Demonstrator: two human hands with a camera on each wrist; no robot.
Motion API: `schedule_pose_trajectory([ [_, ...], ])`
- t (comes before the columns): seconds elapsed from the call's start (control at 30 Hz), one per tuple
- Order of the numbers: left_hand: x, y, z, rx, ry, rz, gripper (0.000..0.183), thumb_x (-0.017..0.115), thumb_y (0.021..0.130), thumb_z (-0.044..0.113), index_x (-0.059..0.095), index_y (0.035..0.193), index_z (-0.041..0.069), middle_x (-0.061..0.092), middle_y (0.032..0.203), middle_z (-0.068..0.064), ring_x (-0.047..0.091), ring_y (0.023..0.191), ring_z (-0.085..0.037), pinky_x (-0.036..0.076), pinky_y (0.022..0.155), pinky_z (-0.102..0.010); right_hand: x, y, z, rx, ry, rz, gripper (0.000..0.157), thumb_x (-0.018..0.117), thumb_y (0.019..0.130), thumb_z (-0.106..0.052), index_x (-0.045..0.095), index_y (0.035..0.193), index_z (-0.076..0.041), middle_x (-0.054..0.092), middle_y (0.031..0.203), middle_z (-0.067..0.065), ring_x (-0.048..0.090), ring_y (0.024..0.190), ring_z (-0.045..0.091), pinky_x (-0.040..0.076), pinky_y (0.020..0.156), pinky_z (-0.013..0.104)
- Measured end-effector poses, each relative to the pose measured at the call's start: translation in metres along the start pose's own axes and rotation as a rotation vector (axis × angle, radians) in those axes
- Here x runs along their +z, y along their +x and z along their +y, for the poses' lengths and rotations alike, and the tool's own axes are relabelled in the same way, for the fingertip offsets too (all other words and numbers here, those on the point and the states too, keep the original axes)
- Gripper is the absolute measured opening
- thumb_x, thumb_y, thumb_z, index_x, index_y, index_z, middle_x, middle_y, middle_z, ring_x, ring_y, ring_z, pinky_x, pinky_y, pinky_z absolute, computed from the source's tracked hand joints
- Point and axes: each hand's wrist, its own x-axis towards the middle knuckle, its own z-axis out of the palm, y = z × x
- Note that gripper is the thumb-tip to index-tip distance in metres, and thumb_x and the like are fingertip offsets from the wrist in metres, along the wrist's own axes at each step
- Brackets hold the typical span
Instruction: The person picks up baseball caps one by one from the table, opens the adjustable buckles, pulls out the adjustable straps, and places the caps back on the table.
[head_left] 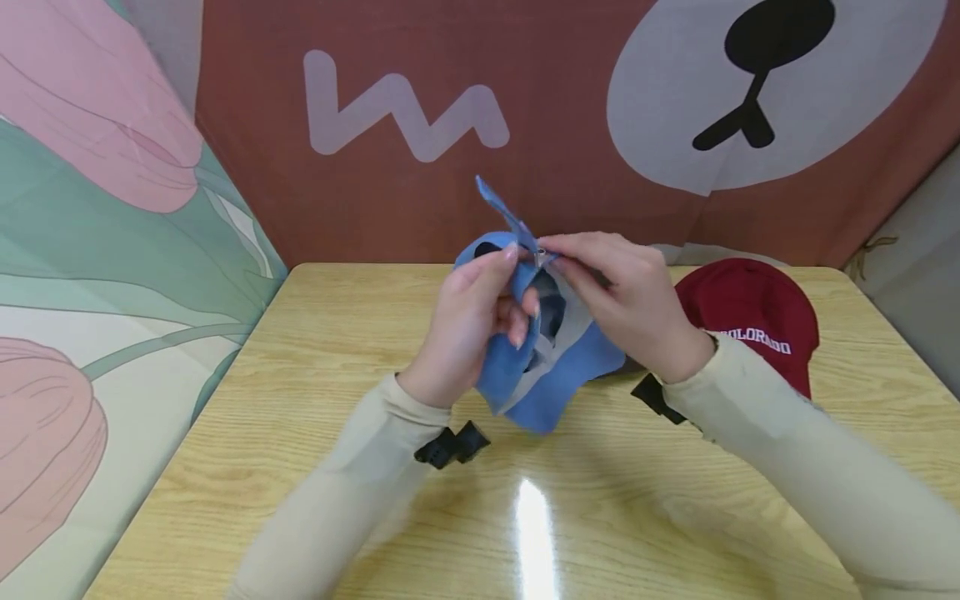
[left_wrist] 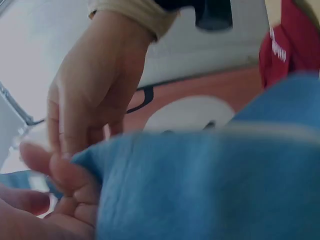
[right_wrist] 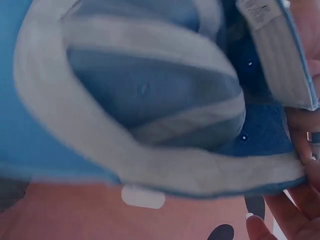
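A blue baseball cap (head_left: 551,396) is held up over the table, tilted so its inside shows in the head view. The right wrist view shows its pale inner sweatband (right_wrist: 95,130) and a small white label (right_wrist: 257,11). My left hand (head_left: 472,312) pinches the cap's back edge between thumb and fingers. With thumb and index finger, my right hand (head_left: 630,292) pinches the strap by a small metal buckle (head_left: 541,257). The strap's loose end (head_left: 495,198) sticks up to the left. Fingers partly cover the buckle.
A dark red cap (head_left: 757,304) with white lettering lies at the right, partly behind my right forearm. The wooden table (head_left: 360,333) ends at a brown printed cloth (head_left: 375,200). A black wrist camera (head_left: 452,444) sits at my left wrist.
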Motion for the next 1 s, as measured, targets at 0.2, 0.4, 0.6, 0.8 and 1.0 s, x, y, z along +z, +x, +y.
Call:
schedule_pose_trajectory([
  [0.2,0.002,0.001,0.011,0.054,0.35,0.0,0.022,0.059,0.097,0.012,0.061,0.108,-0.007,0.066,0.076,-0.004,0.046,0.043,-0.012,0.041,0.046,-0.023,-0.006,0.004,0.002,0.053,-0.091,-0.011,0.027,0.07,0.081,0.013,0.068,0.107,0.01,0.071,0.1,0.019,0.069,0.085,0.031,0.056,0.078,0.034],
  [0.4,0.004,0.006,0.014,0.37,0.817,0.169,0.022,0.073,0.088,0.01,0.063,0.103,-0.002,0.071,0.089,-0.01,0.061,0.069,-0.014,0.042,0.056,-0.024,-0.01,0.008,-0.001,0.065,-0.192,-0.054,0.027,0.073,0.082,0.006,0.068,0.109,0.01,0.07,0.101,0.021,0.067,0.086,0.034,0.054,0.079,0.049],
  [0.6,0.005,0.011,0.013,0.535,0.857,0.175,0.017,0.071,0.089,0.009,0.066,0.099,-0.004,0.069,0.088,-0.011,0.053,0.061,-0.016,0.043,0.058,-0.023,-0.01,0.01,-0.001,0.033,-0.252,-0.071,0.028,0.074,0.082,0.002,0.068,0.108,0.01,0.07,0.099,0.023,0.067,0.084,0.035,0.053,0.082,0.048],
  [0.8,0.002,0.017,0.011,0.585,0.939,0.127,0.02,0.071,0.089,0.01,0.066,0.102,-0.004,0.068,0.085,-0.01,0.045,0.052,-0.015,0.039,0.052,-0.024,-0.01,0.013,0.003,-0.046,-0.312,-0.077,0.021,0.075,0.083,0.0,0.068,0.1,0.01,0.069,0.089,0.022,0.065,0.075,0.033,0.052,0.077,0.047],
  [1.0,-0.004,0.022,0.008,0.654,1.057,0.106,0.019,0.069,0.091,0.011,0.068,0.103,-0.003,0.067,0.08,-0.009,0.045,0.051,-0.015,0.038,0.05,-0.025,-0.01,0.016,0.006,-0.118,-0.367,-0.064,0.013,0.074,0.082,0.004,0.066,0.091,0.01,0.066,0.078,0.021,0.059,0.066,0.032,0.049,0.069,0.046],
])
